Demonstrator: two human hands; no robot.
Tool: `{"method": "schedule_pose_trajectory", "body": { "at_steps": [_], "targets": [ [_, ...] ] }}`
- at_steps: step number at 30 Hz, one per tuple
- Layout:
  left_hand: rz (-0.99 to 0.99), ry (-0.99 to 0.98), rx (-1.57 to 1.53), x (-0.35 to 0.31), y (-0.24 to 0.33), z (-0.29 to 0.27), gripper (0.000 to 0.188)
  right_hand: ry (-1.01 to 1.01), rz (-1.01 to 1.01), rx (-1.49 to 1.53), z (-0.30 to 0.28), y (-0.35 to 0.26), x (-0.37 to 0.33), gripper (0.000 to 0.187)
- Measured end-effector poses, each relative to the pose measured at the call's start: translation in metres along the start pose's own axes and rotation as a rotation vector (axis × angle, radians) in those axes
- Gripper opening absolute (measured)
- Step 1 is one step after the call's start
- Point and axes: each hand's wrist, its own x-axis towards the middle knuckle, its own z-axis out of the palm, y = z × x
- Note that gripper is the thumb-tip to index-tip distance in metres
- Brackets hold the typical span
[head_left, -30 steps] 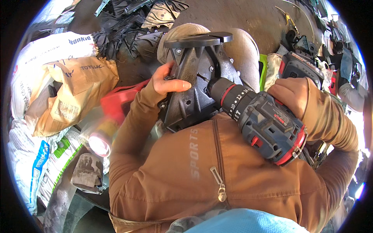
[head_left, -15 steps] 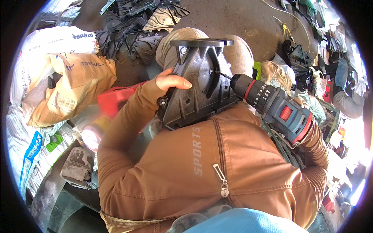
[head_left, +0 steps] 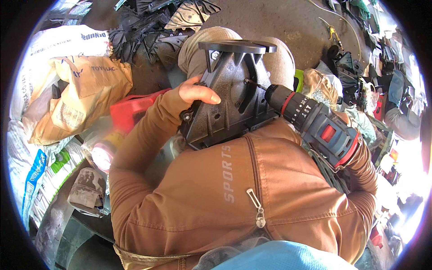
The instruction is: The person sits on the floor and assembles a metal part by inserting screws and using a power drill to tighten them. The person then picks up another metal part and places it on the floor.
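A black ribbed plastic bracket (head_left: pixel 234 96) with a flat rounded top plate rests against my lap, tilted toward my jacket. My left hand (head_left: pixel 199 93) grips its left side, thumb over the face and fingers hidden behind. From the right comes a cordless drill (head_left: pixel 330 132), grey and black with red accents. Its thin bit points left into the bracket's curved recess, with the tip at a small screw (head_left: pixel 247 81). My right hand (head_left: pixel 344 118) is wrapped round the drill's handle, mostly hidden beneath the body. Another screw (head_left: pixel 187 117) shows at the bracket's lower left.
Similar black plastic parts (head_left: pixel 153 40) lie heaped on the floor ahead. Left of me are a tan paper sack (head_left: pixel 85 94), a white sack (head_left: pixel 67 42) and a red plastic object (head_left: pixel 132 110). At right are a crumpled bag (head_left: pixel 317 87), a yellow-handled tool (head_left: pixel 333 33) and mixed clutter.
The bracket has tipped slightly, its top plate higher in the picture. The drill has shifted a little left with its bit tip at the screw. Both hands keep their hold.
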Motion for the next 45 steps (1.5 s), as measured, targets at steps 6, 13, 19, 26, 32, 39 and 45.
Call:
{"method": "schedule_pose_trajectory", "body": {
  "at_steps": [6, 13, 19, 26, 32, 39, 45],
  "targets": [
    [-0.044, -0.028, 0.028, 0.001, 0.000, -0.008, 0.042, 0.017, -0.122, -0.266, -0.005, -0.010, -0.001, 0.025],
    [-0.108, -0.008, 0.093, 0.001, 0.000, -0.014, 0.058, -0.050, -0.232, -0.455, -0.008, -0.028, 0.008, 0.027],
    [-0.118, -0.096, 0.127, 0.007, 0.004, -0.020, 0.066, -0.121, -0.260, -0.543, -0.015, -0.040, 0.016, 0.030],
    [-0.101, -0.051, 0.206, 0.008, 0.013, -0.015, 0.068, -0.199, -0.269, -0.637, -0.025, -0.049, 0.030, 0.032],
    [-0.136, -0.005, 0.254, 0.010, 0.012, -0.022, 0.066, -0.227, -0.260, -0.675, -0.033, -0.051, 0.032, 0.034],
    [-0.032, 0.045, 0.168, 0.005, 0.005, -0.014, 0.060, -0.028, -0.289, -0.473, -0.019, -0.032, 0.013, 0.033],
    [0.184, 0.170, 0.248, 0.010, 0.017, -0.014, 0.048, 0.048, -0.226, -0.401, -0.013, -0.020, -0.009, 0.033]
  ]
}}
